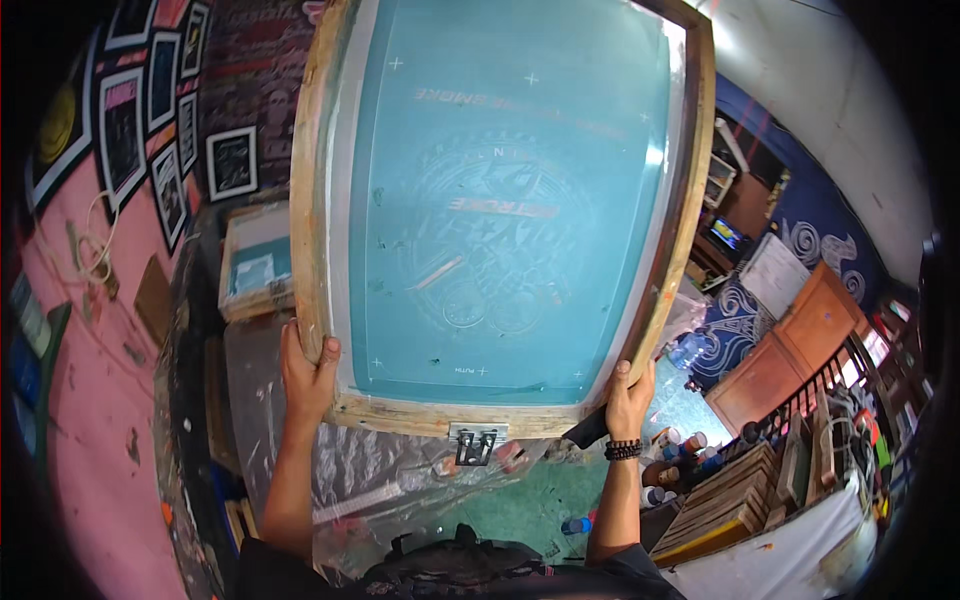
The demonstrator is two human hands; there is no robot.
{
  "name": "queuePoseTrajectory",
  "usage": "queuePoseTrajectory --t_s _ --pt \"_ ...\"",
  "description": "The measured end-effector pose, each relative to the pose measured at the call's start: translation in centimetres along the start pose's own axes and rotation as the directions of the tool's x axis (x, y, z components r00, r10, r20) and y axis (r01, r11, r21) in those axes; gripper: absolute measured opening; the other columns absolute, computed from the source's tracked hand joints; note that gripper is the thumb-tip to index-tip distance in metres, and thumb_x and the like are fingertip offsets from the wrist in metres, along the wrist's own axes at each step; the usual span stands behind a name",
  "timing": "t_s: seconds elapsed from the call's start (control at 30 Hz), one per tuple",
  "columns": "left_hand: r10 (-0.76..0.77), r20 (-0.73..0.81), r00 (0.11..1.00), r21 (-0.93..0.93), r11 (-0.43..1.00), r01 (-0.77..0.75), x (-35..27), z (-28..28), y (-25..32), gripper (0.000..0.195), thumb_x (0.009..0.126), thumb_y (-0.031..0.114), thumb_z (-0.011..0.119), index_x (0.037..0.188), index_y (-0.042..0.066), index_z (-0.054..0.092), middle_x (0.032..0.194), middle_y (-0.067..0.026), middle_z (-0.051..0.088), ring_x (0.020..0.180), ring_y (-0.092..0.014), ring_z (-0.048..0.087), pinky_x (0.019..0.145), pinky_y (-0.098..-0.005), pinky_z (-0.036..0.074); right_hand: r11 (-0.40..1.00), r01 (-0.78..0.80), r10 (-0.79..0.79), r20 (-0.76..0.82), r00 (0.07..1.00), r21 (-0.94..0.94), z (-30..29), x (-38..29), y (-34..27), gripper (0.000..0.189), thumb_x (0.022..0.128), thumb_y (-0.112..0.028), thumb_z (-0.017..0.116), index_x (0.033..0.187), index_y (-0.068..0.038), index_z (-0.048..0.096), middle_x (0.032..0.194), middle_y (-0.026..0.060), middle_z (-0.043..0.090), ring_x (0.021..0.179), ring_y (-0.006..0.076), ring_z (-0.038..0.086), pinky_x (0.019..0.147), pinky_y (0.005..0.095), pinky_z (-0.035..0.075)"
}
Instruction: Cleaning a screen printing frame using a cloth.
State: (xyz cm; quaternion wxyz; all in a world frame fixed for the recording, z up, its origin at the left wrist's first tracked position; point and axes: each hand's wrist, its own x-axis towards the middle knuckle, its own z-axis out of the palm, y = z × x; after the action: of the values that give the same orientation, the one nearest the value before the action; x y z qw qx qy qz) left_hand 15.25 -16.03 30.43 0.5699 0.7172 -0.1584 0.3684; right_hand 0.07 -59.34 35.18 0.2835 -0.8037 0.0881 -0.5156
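A large wooden-framed printing screen is held up in front of me, tilted, its top running out of view. Its teal-coated mesh bears a round emblem, some reversed lettering and several small white crosses. My left hand grips the lower left side of the frame, thumb on the front face. On the lower right corner, my right hand has hold of the other side; beaded bracelets circle that wrist. A black piece juts out beside the right hand. Fixed to the bottom rail is a metal bracket.
A smaller screen frame lies behind on the left. Clear plastic sheeting spreads below the screen. Bottles and stacked slatted wood stand to the right, near orange-brown wooden panels. Framed pictures hang on the pink wall.
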Motion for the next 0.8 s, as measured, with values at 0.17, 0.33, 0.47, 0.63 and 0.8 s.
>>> queuePoseTrajectory --t_s 0.17,0.33,0.47,0.63,0.8 --pt "0.013 0.085 0.996 -0.13 0.992 -0.002 3.2 2.8 1.4 0.078 0.097 0.048 0.069 0.139 -0.013 0.045 0.127 -0.0281 0.058 0.118 -0.037 0.059 0.103 -0.0429 0.045 0.991 0.127 -0.134 -0.175 0.975 -0.047 -3.9 1.7 -2.2 0.054 0.104 -0.049 0.056 0.098 0.005 0.055 0.09 0.0133 0.046 0.082 0.0289 0.049 0.075 0.0409 0.042" --pt "0.09 0.097 0.991 -0.297 0.953 -0.058 5.5 4.9 4.6 0.081 0.098 0.048 0.068 0.144 -0.012 0.042 0.131 -0.0267 0.058 0.121 -0.033 0.058 0.105 -0.0414 0.044 0.998 0.051 -0.058 -0.23 0.972 -0.035 -7.2 2.2 -1.6 0.056 0.105 -0.051 0.054 0.1 0.005 0.056 0.091 0.0125 0.048 0.084 0.0273 0.05 0.078 0.0394 0.043" --pt "0.188 0.042 0.981 -0.359 0.919 -0.16 6.9 5.7 6.2 0.077 0.1 0.045 0.067 0.145 -0.011 0.042 0.13 -0.0236 0.06 0.12 -0.029 0.058 0.104 -0.0395 0.045 0.99 0.095 -0.123 -0.298 0.946 -0.106 -8.9 2.7 -1.9 0.057 0.105 -0.051 0.054 0.104 0.006 0.057 0.092 0.0111 0.05 0.084 0.0233 0.053 0.077 0.0365 0.045" --pt "0.265 -0.01 0.964 -0.394 0.885 -0.247 8.1 5.3 8.6 0.073 0.1 0.044 0.066 0.144 -0.009 0.044 0.122 -0.0189 0.062 0.111 -0.025 0.06 0.099 -0.0372 0.046 0.997 0.068 -0.055 -0.314 0.948 0.029 -10.5 2.6 -4.9 0.054 0.106 -0.048 0.055 0.104 0.006 0.057 0.093 0.008 0.05 0.077 0.0175 0.052 0.07 0.0325 0.045" --pt "0.295 -0.069 0.953 -0.41 0.862 -0.297 7.2 4.0 8.6 0.066 0.101 0.044 0.065 0.138 -0.007 0.049 0.11 -0.0131 0.064 0.101 -0.021 0.06 0.093 -0.0358 0.048 0.979 0.188 -0.205 -0.358 0.911 -0.083 -10.7 2.4 -4.6 0.052 0.106 -0.046 0.057 0.11 0.007 0.058 0.095 0.0075 0.053 0.075 0.0153 0.053 0.068 0.0299 0.046"
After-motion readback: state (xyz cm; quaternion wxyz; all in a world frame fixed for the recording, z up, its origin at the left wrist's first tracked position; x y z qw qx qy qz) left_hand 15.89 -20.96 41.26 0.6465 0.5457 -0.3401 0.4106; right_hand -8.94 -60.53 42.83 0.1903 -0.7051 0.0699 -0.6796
